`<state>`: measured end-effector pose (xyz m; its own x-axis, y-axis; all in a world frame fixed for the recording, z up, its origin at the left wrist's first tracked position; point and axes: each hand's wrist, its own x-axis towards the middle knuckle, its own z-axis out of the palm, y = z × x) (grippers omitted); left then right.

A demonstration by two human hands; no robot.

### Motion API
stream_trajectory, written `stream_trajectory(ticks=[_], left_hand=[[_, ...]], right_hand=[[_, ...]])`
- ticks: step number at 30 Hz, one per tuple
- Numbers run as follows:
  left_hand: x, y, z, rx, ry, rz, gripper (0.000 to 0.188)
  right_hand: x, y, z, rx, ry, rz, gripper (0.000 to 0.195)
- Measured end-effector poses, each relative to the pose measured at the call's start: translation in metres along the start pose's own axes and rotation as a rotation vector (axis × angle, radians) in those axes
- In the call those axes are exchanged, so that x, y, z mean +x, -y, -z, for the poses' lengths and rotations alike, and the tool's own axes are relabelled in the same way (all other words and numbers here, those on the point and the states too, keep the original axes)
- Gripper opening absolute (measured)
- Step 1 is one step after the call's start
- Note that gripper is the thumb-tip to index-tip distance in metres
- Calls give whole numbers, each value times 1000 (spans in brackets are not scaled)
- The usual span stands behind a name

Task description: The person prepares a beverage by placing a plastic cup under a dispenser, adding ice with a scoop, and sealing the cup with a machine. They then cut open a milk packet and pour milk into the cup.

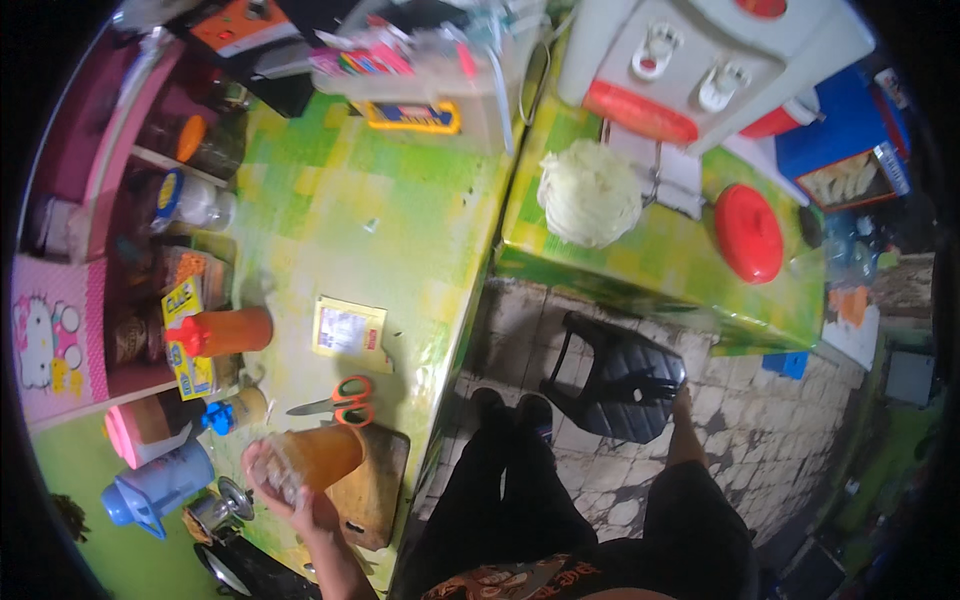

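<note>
My left hand (289, 495) grips the top end of a clear container (330, 454) of orange-brown liquid, near a wooden cutting board (382, 484). Its base is not clearly seen. At the lower right, my right hand (682, 401) holds the edge of a black plastic stool (626, 379) over the tiled floor; the fingers are mostly hidden. Scissors with orange handles (351, 403) lie on the table (300, 225) just beyond the container. Past them is a yellow-edged packet (351, 334), printed side up. An orange-red squeeze bottle (232, 332) is to the left.
A cabbage (589, 193) and a red lid (748, 233) rest on the second table, before a water dispenser (675, 60). A blue jug (161, 484), a pink-lidded bottle (146, 427) and a metal-lidded jar (217, 510) stand at left. A plastic bin (442, 90) is at the back.
</note>
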<state>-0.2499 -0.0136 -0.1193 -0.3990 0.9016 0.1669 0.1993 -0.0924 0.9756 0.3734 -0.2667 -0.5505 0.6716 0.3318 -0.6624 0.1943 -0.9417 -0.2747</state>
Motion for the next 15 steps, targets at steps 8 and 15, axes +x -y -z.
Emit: stream_trajectory(ticks=[8, 15], left_hand=[[101, -105, 11, -291, 278, -25, 84], [179, -164, 37, -242, 468, -187, 73]], right_hand=[[-187, 222, 53, -316, -41, 903, 33], [-354, 496, 46, 195, 610, 1062, 27]])
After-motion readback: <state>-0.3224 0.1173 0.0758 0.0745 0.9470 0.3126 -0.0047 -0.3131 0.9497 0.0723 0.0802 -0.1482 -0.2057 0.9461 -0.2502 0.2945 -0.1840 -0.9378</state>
